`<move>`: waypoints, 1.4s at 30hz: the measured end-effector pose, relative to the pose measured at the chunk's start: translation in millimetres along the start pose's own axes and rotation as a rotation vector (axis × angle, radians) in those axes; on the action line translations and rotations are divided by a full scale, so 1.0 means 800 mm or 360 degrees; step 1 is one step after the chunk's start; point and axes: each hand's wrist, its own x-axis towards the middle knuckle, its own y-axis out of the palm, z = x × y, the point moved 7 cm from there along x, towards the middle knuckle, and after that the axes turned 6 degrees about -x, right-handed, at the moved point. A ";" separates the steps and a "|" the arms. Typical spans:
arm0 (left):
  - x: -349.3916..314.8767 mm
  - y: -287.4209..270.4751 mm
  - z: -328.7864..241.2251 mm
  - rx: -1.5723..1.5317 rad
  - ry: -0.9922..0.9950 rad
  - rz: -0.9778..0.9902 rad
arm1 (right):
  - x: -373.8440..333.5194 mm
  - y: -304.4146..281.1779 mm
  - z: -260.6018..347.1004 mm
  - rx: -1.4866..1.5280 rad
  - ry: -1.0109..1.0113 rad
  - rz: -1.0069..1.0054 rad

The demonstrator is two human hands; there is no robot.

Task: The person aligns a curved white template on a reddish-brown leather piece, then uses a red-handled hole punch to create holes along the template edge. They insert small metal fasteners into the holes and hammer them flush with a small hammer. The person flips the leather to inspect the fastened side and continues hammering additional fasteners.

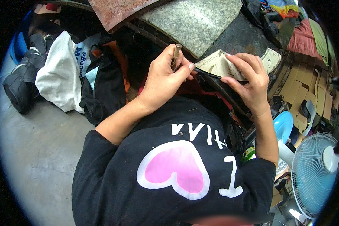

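A curved cream strip (216,64) with dark marks and a dark lower edge lies across the front of the dark worktop (248,39). My right hand (250,77) grips the middle of this strip between thumb and fingers. Its far right end (271,60) shows beyond my knuckles. My left hand (164,77) is closed around a short brownish tool (176,56), whose round end sticks up past the index finger; the rest is hidden in the palm. The left thumb tip is close to the strip's left end, and I cannot tell whether they touch.
Behind my hands lie a speckled grey slab (194,22) and a reddish-brown sheet (122,11). To the left are a white cloth (60,73), a black bag (105,86) and black shoes (20,83). A blue fan (314,173) and flattened cardboard (307,81) stand at the right.
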 end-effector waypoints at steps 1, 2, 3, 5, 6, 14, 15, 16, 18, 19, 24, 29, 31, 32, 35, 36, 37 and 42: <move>0.000 0.000 0.000 0.0009 0.0005 0.0001 | 0.003 -0.001 -0.001 -0.0035 0.0039 0.0020; 0.000 0.000 0.000 0.0019 0.0008 0.0003 | 0.005 0.000 0.000 -0.0046 0.0054 0.0068; 0.000 0.000 -0.001 0.0028 0.0013 0.0004 | 0.008 0.001 0.001 -0.0062 0.0090 0.0120; 0.000 0.000 -0.001 0.0010 0.0018 0.0005 | 0.012 0.004 0.004 -0.0119 0.0132 0.0207; 0.000 0.000 -0.001 0.0001 0.0021 0.0004 | 0.014 0.005 0.006 -0.0159 0.0139 0.0241; 0.000 0.000 0.002 -0.0106 -0.0038 0.0015 | 0.023 0.007 0.005 -0.0113 0.0051 0.0157; 0.000 -0.001 0.003 -0.0122 -0.0054 -0.0002 | 0.022 0.008 0.003 -0.0100 0.0067 0.0163; 0.000 0.000 0.002 -0.0162 -0.0029 -0.0011 | 0.022 0.008 0.003 -0.0092 0.0062 0.0152; -0.001 -0.001 0.002 -0.0260 -0.0010 -0.0055 | 0.022 0.009 0.002 -0.0086 0.0073 0.0161; -0.001 -0.001 0.002 -0.0255 -0.0018 -0.0056 | 0.022 0.008 0.002 -0.0086 0.0070 0.0158; -0.003 0.000 0.002 -0.0151 -0.0016 -0.0068 | 0.023 0.008 0.004 -0.0152 0.0045 0.0195; -0.008 0.003 -0.003 -0.0028 0.0054 -0.0010 | 0.021 0.009 0.006 -0.0177 0.0083 0.0232; -0.007 0.003 -0.005 0.0131 0.0075 0.0010 | 0.020 0.009 0.006 -0.0196 0.0101 0.0247; -0.006 0.003 -0.006 0.0223 0.0085 0.0004 | 0.021 0.009 0.006 -0.0197 0.0090 0.0253; -0.004 0.006 -0.008 0.0390 0.0092 -0.0034 | 0.020 0.008 0.007 -0.0196 0.0060 0.0245; -0.003 0.008 -0.010 0.0421 0.0114 -0.0046 | 0.020 0.008 0.006 -0.0194 0.0061 0.0246; -0.002 0.009 -0.011 0.0420 0.0126 -0.0069 | 0.019 0.009 0.006 -0.0191 0.0071 0.0249; 0.001 0.013 -0.017 0.0462 0.0176 -0.0104 | 0.014 0.007 0.008 -0.0161 0.0051 0.0118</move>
